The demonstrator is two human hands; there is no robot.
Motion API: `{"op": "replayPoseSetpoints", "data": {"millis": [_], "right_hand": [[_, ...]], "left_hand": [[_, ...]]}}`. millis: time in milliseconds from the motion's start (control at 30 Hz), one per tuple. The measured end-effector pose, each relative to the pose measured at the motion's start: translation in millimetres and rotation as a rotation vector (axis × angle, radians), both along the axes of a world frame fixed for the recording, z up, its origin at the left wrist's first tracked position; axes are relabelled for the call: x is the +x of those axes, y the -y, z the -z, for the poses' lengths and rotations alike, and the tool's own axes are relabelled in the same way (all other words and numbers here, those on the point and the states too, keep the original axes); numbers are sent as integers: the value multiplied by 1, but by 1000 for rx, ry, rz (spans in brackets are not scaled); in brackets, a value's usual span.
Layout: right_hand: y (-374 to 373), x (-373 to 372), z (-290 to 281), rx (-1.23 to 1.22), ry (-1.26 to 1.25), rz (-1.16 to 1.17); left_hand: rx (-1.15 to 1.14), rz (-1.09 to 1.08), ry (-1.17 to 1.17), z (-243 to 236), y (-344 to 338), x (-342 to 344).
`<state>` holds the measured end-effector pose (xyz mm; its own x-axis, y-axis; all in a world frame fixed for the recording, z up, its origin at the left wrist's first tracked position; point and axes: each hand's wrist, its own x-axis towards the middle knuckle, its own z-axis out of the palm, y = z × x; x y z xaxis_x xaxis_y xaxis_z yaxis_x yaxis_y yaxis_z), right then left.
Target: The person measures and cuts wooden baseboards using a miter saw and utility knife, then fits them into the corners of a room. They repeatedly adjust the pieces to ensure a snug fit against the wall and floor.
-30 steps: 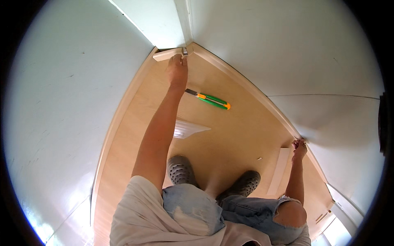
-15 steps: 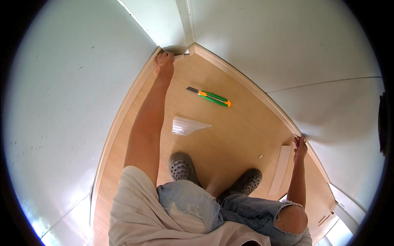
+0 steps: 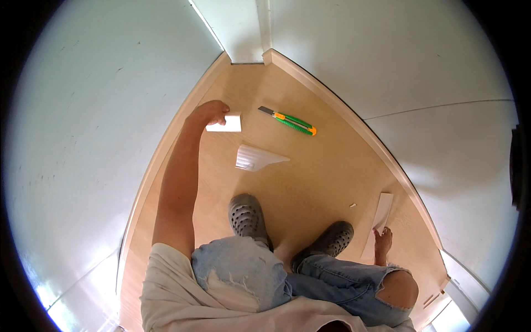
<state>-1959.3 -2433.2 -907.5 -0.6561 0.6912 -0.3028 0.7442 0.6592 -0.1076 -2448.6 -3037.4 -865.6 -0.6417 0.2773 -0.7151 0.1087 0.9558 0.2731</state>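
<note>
My left hand [image 3: 212,112] grips a small white rectangular piece [image 3: 232,124] low over the wood-effect floor, beside the left skirting strip [image 3: 196,96]. Down at the lower right, my right hand [image 3: 383,238] has its fingers closed on a long pale strip [image 3: 384,209] lying near the right skirting [image 3: 354,122]. A green and yellow utility knife [image 3: 293,123], blade extended, lies right of my left hand. Below the knife rests a translucent, ridged offcut [image 3: 257,157] with a pointed end.
Pale walls [image 3: 88,138] enclose the floor [image 3: 310,182] on both sides, meeting at a narrow corner [image 3: 246,33] ahead. My grey clogs [image 3: 246,216] stand on the floor below the offcut. A tiny scrap [image 3: 353,205] lies near the pale strip.
My left hand has come down from the far corner, now with the white piece. My right hand has left the right skirting and moved down onto the pale strip.
</note>
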Motion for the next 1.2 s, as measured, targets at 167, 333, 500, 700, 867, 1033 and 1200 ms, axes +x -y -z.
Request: {"op": "replayPoseSetpoints", "data": {"millis": [167,333,500,700,867,1033,1200], "right_hand": [[-17,2,-1,-105,39,-116],[-14,-15,-31,-343,-97,-67],[19,-123,-107,-248,9,-421],[117,-289,-174,-228,-14,-818],[224,-387,-141,-152,-100,-1035],[282,-433,-80,-103,-251,-1057],[314,-446,-42,-94,-309,-980]], "left_hand": [[81,-15,93,21,4,19],[332,-74,-2,42,10,30],[350,-152,-36,41,5,42],[525,-369,-227,38,-21,46],[924,-687,-347,61,-38,40],[1147,-915,-321,46,-74,27],[1069,-957,-356,55,-64,2]]}}
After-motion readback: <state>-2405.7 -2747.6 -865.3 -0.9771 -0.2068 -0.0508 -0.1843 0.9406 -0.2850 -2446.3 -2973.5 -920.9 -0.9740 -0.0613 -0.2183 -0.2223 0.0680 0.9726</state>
